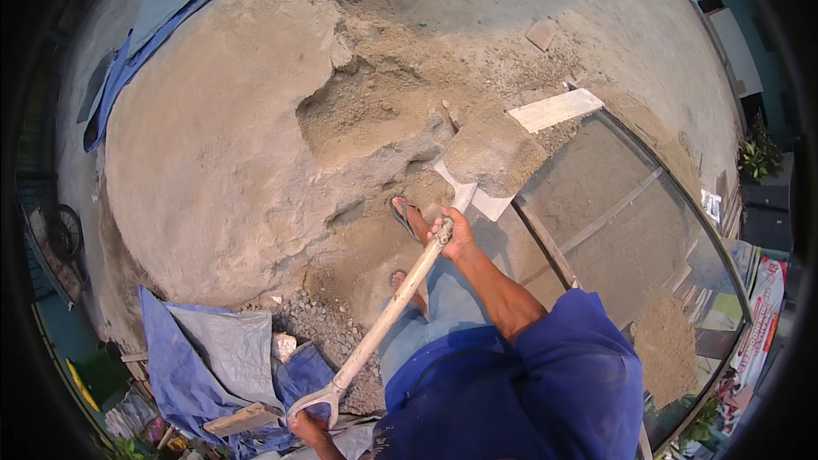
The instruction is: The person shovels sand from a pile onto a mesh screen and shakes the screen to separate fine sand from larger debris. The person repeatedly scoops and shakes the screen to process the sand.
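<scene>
I hold a shovel [381, 330] with a pale wooden shaft slanting from the lower left up to the right. My left hand [311, 430] is closed around its grip at the bottom of the view. Low on the shaft, close to the blade, my right hand [456, 234] is wrapped around it. A heap of sand [498, 149] covers most of the blade; only its pale metal shoulders [490, 204] show. The loaded blade is beside the upper left corner of a framed mesh screen [613, 196]. Left of it spreads a large sand pile [221, 145] with a dug-out hollow.
My sandalled feet [405, 213] stand at the pile's edge. A blue and grey tarp [221, 349] and gravel [328, 332] lie at lower left. Another tarp [145, 43] borders the pile's far left. A board [558, 109] rests at the screen's far end; sand [669, 345] lies near its lower end.
</scene>
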A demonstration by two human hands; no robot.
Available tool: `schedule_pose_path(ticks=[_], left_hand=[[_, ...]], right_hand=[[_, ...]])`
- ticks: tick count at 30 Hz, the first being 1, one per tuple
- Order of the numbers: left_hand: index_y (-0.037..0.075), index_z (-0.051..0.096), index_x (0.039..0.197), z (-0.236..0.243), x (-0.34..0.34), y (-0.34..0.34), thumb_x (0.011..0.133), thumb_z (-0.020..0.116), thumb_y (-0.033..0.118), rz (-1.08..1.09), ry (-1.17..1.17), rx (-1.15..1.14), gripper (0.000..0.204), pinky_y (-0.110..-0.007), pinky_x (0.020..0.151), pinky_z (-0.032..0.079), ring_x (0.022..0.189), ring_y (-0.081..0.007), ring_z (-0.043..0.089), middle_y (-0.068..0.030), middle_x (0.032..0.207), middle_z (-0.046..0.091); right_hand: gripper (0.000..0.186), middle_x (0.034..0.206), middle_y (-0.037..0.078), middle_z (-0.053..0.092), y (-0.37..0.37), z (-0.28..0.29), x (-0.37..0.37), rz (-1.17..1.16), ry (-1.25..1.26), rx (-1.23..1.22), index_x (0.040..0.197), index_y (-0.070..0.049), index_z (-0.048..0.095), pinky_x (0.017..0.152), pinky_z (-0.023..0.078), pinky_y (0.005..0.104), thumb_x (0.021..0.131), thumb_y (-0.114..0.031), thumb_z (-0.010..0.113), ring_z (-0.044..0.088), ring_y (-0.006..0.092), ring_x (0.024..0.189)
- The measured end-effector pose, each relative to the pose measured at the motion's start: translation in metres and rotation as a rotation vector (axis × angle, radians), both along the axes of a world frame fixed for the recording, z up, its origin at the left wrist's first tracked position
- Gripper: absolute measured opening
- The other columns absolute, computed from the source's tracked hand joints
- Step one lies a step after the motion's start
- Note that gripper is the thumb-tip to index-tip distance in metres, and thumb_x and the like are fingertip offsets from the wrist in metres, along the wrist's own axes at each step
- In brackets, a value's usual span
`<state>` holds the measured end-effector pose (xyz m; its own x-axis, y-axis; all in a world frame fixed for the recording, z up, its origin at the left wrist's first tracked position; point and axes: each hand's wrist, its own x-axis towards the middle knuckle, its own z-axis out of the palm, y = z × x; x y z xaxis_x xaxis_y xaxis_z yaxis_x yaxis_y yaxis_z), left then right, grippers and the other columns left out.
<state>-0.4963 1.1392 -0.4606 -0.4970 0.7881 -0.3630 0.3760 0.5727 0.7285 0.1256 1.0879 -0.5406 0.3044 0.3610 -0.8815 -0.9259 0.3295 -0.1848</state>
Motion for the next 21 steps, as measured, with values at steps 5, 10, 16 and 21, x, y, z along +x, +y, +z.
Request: schedule_pose_path(ticks=[5,10,16,21], left_hand=[[0.006,0.058,0.078,0.049,0.138,0.08,0.077,0.052,0.002,-0.46,-0.246,-0.037,0.007,-0.025,0.038,0.034,0.041,-0.0121,0.046,-0.0031,0.055,0.052],[0.006,0.055,0.079,0.048,0.292,0.067,0.079,0.053,0.003,-0.843,-0.54,0.042,0.004,-0.024,0.043,0.037,0.049,-0.0109,0.049,-0.0028,0.063,0.055],[0.004,0.056,0.089,0.077,0.457,-0.021,0.083,0.055,0.008,-1.155,-0.858,0.279,0.007,-0.027,0.056,0.046,0.057,-0.0126,0.053,-0.0014,0.066,0.054],[0.002,0.059,0.087,0.083,0.506,-0.04,0.082,0.056,0.01,-1.125,-1.032,0.131,0.01,-0.029,0.064,0.049,0.062,-0.0151,0.056,-0.0037,0.069,0.058]], right_hand=[[0.016,0.064,0.002,0.054,-0.158,0.117,0.017,-0.47,-0.217,0.04,0.078,-0.015,0.055,0.056,0.046,0.0382,0.075,-0.023,0.069,0.053,0.0185,0.055],[0.019,0.064,0.001,0.054,-0.347,0.2,0.019,-0.897,-0.453,-0.027,0.081,-0.015,0.054,0.054,0.046,0.0364,0.077,-0.025,0.07,0.052,0.0167,0.055],[0.018,0.066,0.001,0.056,-0.504,0.317,0.026,-1.147,-0.812,-0.032,0.082,-0.015,0.056,0.054,0.048,0.0364,0.08,-0.029,0.067,0.054,0.0154,0.055],[0.02,0.071,0.004,0.055,-0.501,0.421,0.067,-1.014,-1.168,0.156,0.093,-0.012,0.057,0.059,0.049,0.0377,0.085,-0.028,0.065,0.054,0.0174,0.059]])
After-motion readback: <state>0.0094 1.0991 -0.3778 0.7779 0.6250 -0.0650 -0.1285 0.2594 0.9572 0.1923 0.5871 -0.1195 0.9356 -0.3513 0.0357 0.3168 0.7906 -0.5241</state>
